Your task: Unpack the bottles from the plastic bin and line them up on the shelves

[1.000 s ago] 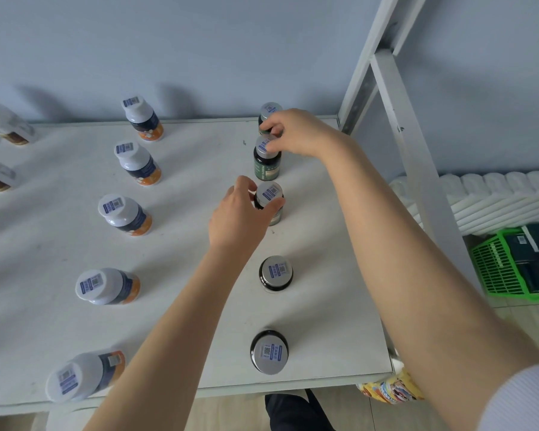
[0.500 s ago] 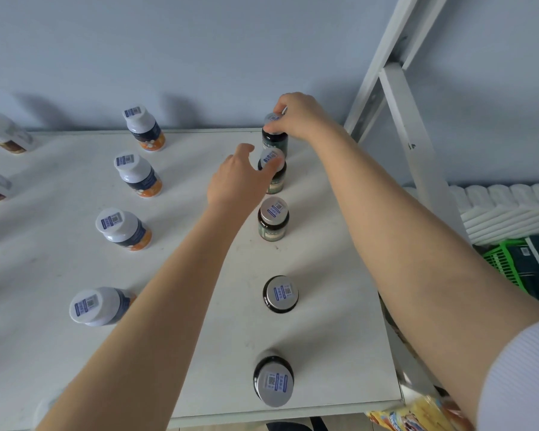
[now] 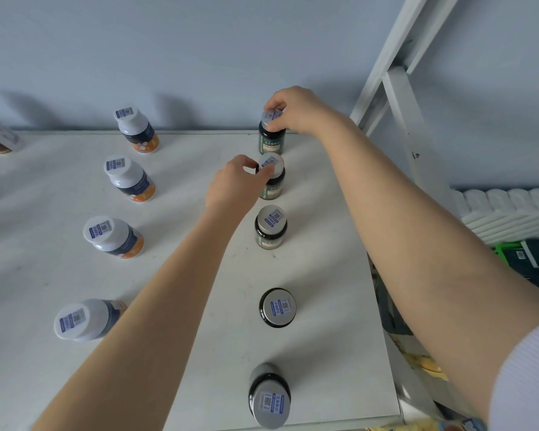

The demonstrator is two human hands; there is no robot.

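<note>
left hand [image 3: 231,185]: fingers curled, pinching cap of second dark bottle [image 3: 272,178] | right hand [image 3: 296,112]: fingertips gripping cap of rearmost dark bottle [image 3: 272,135]

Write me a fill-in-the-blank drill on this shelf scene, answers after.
The right hand grips the cap of the rearmost dark bottle; the left hand pinches the cap of the ____ dark bottle from the back.
The dark column on the shelf holds ____ bottles.
The white-capped bottles stand on the dark column's ____ side.
Missing: second, five, left.
</note>
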